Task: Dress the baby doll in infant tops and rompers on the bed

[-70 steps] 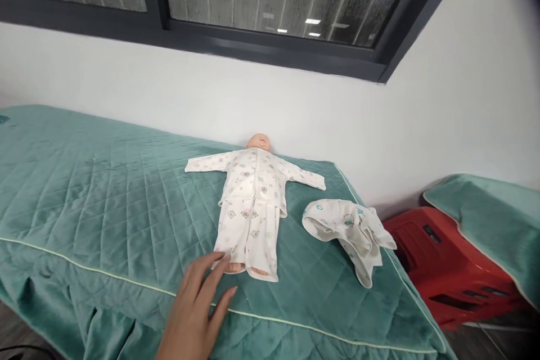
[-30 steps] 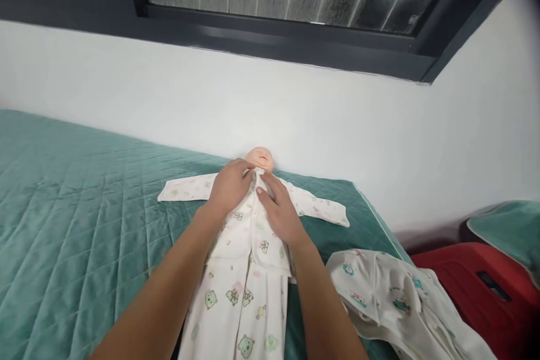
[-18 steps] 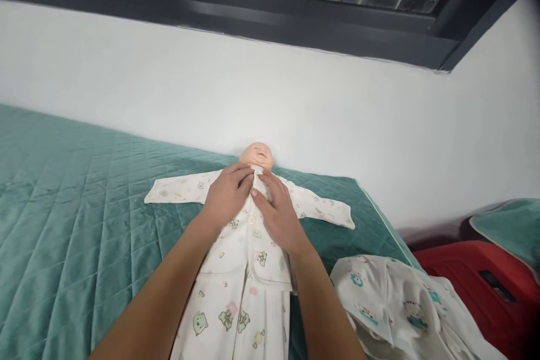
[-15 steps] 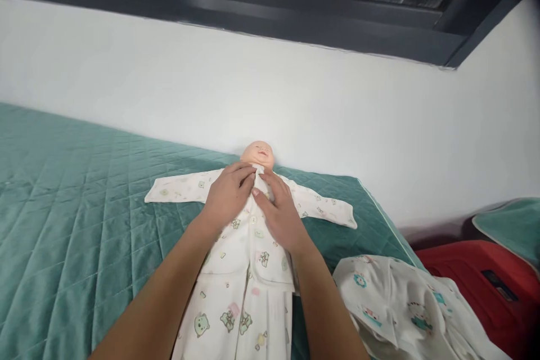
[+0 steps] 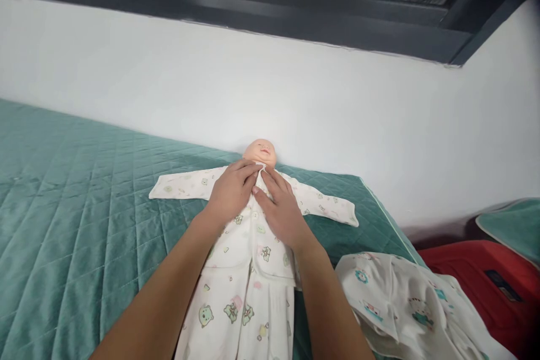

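Note:
A baby doll [image 5: 261,152] lies on its back on the green quilted bed [image 5: 84,219], head towards the wall, sleeves spread wide. It wears a white printed shirt [image 5: 248,236] and matching trousers [image 5: 240,315]. Both my hands rest on its upper chest just below the neck. My left hand [image 5: 231,191] has its fingers pressed on the left edge of the shirt front at the collar. My right hand [image 5: 282,211] meets it from the right, thumb and fingers closed on the shirt's button strip. The fingertips partly hide the top button.
A crumpled heap of white printed baby clothes [image 5: 405,304] lies on the bed's right corner. Beyond the bed edge stands a red plastic object [image 5: 476,287] and another green-covered surface [image 5: 514,225]. A white wall and dark window frame [image 5: 295,17] rise behind.
My left hand left the doll's feet, and both hands came to the shirt collar. Over the last second they stay there with only small finger shifts; the view drifted slightly.

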Available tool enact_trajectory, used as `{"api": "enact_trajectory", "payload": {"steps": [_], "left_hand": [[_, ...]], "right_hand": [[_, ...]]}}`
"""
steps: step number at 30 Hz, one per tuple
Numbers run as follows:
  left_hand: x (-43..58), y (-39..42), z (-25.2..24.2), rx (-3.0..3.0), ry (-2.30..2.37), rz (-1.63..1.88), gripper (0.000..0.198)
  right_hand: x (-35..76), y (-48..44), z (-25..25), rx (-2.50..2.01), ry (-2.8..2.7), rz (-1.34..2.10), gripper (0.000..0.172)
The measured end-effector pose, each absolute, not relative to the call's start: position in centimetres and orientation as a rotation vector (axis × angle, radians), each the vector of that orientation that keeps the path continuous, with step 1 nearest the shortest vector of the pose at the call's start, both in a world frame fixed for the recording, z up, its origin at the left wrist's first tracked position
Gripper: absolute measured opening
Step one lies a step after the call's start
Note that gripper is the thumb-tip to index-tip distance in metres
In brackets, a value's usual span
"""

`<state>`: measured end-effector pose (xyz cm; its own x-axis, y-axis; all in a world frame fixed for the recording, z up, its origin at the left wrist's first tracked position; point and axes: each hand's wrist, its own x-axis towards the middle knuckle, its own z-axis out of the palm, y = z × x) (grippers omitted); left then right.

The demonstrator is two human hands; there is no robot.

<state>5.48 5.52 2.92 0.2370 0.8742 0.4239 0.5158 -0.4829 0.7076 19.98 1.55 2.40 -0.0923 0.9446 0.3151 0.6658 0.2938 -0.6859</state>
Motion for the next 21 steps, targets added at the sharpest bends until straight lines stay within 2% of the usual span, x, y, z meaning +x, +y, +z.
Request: {"api": "enact_trajectory", "payload": {"steps": [5, 11, 18, 21], "left_hand": [[5.5, 5.6, 2.9, 2.105, 1.266, 1.133, 0.035], [5.4, 5.6, 3.1, 2.097, 1.268, 1.117, 0.033], [5.1, 4.9, 3.6, 1.899, 1.173, 1.169, 0.019], [4.7, 4.2, 3.5, 1.899, 1.122, 1.179, 0.017]], "right_hand": [[19.6, 1.2, 2.5, -1.447, -1.736, 0.456, 0.046], [19.5, 1.2, 2.2, -1.428, -1.605, 0.539, 0.059], [19.7, 1.1, 2.2, -1.382, -1.578, 0.554, 0.055], [19.7, 0.6, 2.2, -1.309, -1.568, 0.559, 0.046]]}}
